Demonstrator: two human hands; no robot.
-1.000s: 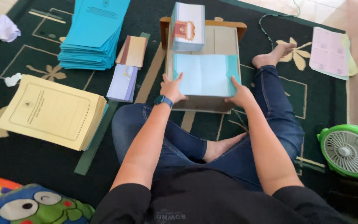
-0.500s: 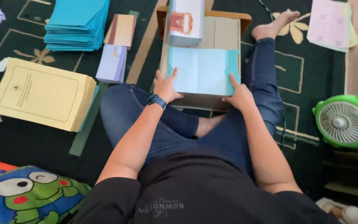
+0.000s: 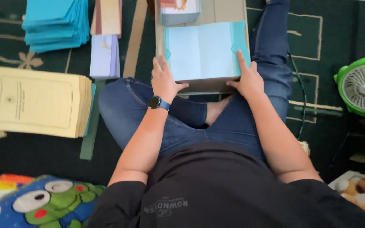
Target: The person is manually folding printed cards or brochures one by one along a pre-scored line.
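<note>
I sit cross-legged on a dark green carpet with a low cardboard-coloured box in front of my legs. A light blue folded paper cover lies flat on the box. My left hand presses its near left corner, fingers spread over the edge. My right hand rests on the near right corner, index finger stretched along the blue flap. A dark watch is on my left wrist. Neither hand grips anything; both lie flat on the cover.
A stack of yellow folders lies at left, a pile of blue covers at top left, a pale purple booklet stack beside it. A small box stands behind the cover. A green fan sits right; a cartoon cushion bottom left.
The view has tilted down and closer toward my lap. Both hands have stayed on the near corners of the blue cover, shifting only slightly.
</note>
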